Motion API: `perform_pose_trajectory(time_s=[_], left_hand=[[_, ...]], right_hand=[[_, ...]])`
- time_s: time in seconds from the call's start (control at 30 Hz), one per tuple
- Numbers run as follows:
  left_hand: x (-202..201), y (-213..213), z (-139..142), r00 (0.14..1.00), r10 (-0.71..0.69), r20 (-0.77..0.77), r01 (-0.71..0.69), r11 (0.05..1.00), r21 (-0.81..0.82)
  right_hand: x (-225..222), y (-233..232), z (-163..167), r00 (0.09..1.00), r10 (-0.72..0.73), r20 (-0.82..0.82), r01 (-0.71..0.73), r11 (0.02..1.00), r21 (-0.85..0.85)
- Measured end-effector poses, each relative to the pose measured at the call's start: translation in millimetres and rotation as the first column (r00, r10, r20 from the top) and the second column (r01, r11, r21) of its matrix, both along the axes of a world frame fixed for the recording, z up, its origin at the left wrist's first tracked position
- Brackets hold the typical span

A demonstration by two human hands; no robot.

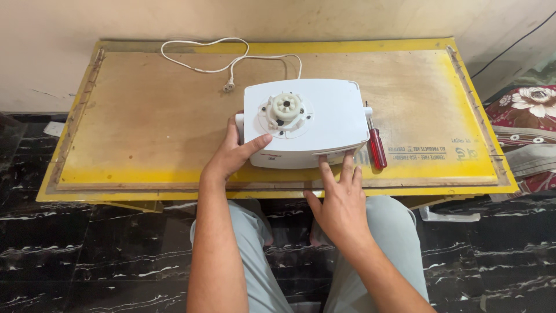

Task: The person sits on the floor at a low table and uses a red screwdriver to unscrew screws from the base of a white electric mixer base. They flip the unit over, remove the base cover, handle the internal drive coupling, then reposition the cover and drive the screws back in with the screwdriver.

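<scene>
Bench [145,122] surface is formed by a plywood sheet with a yellow border, set low over a black marbled floor [87,255]. White appliance base [304,123] is positioned near the front edge of the bench, roughly at its middle, and serves as the reference for all locations below.

To the left of the appliance base, bare plywood is seen. Behind it and to its left, a white power cord [202,64] is laid in loose loops, with the plug [229,87] resting just off the rear left corner of the housing.

Left hand [231,153] is placed against the front left corner of the appliance base. The fingers are wrapped around the left side wall and the thumb is laid across the top face, so the housing is gripped.

On top of the appliance base, left of centre, a round cream drive coupling [286,106] is mounted on a circular plate.

Right hand [341,200] is held open, palm down, at the front right of the appliance base. The fingers are spread and extended, and the fingertips [347,157] are touching the lower front edge; nothing is enclosed.

Just beside the right wall of the appliance base, a red-handled screwdriver [377,146] is laid on the bench, handle toward the front edge. Well to the right, beyond the bench, a floral fabric [530,113] is seen.
</scene>
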State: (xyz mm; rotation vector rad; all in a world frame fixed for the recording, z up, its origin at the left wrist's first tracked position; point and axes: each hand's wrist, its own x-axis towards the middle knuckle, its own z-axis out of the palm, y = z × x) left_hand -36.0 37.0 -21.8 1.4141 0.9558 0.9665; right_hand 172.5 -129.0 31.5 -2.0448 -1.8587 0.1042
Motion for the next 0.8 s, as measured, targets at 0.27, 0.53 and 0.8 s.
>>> perform_pose_trajectory(time_s=[0.27,0.53,0.8], left_hand=[[-1,1,1,1.0,-0.023,0.01,0.023,1.0,0.003],[0,-2,3,1.0,-0.006,-0.003,0.006,1.0,-0.005],[0,-1,3,1.0,-0.012,0.002,0.012,0.999,0.03]], right_hand=[[-1,-5,0,0.983,-0.095,-0.155,0.079,0.991,-0.105],[13,5,-5,0.979,-0.055,-0.196,0.026,0.988,-0.152],[3,1,-10,0.965,0.075,-0.252,-0.081,0.997,-0.013]])
